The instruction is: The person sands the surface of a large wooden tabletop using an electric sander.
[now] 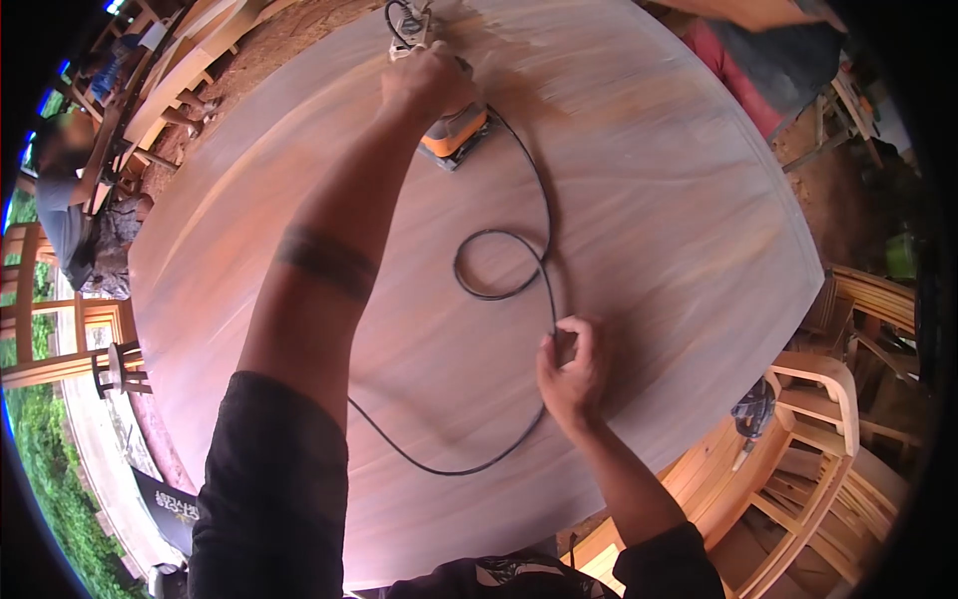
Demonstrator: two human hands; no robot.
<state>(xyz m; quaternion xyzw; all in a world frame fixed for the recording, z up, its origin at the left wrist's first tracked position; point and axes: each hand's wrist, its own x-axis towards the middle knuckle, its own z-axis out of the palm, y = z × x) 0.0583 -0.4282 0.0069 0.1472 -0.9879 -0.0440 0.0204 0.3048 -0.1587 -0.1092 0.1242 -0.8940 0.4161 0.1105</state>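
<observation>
My left hand (429, 82) is wrapped around the top of an orange electric sander (457, 128), which rests on the far part of a large wooden tabletop (689, 250). The hand covers much of the tool's body. A black power cord (550, 215) makes one loop on the wood and curves back toward my left arm. Closer to me, my right hand (574, 374) has its thumb and forefinger closed on this cord, to the right of the loop. Pale, dusty streaks run across the wood's surface.
Wooden chairs (823, 399) stand close to the tabletop's right edge. A seated person (65, 215) is at the left, near wooden frames (60, 374). A dark sign with lettering (165, 504) stands at lower left. Red and dark cloth (743, 75) shows at upper right.
</observation>
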